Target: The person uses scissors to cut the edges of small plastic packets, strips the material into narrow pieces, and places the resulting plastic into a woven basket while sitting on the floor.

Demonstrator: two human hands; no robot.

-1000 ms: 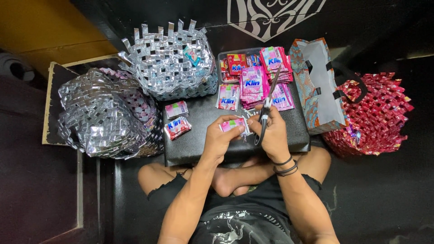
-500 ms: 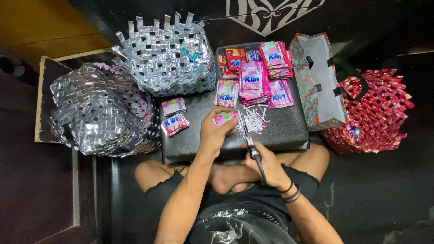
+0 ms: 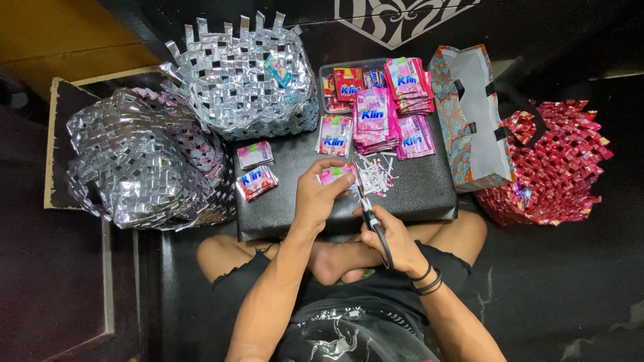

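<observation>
Your left hand (image 3: pixel 320 194), just left of frame centre, pinches a small pink foil sachet (image 3: pixel 333 175) between thumb and fingertips, holding it over the black padded board (image 3: pixel 429 191) on your lap. Your right hand (image 3: pixel 390 240), lower centre, has its fingers closed through the black loops of the scissors (image 3: pixel 367 213); the blades point up toward the sachet's right edge. Cannot tell whether the blades are parted or shut.

A heap of thin white-and-pink cut strips (image 3: pixel 377 175) lies just right of the sachet. Stacks of pink and red sachets (image 3: pixel 384 110) sit at upper centre. An unfinished silver woven foil basket (image 3: pixel 245 74) stands upper left, a second silver woven piece (image 3: pixel 137 164) at left, and a red woven foil bag (image 3: pixel 553 164) at right.

Risks, as judged: your left fingertips sit close to the blades, so a rushed snip could nick them. The sachet is small and slick; a loose pinch could let it twist, giving a crooked strip. Loose strips near the board's edge could slide off.
</observation>
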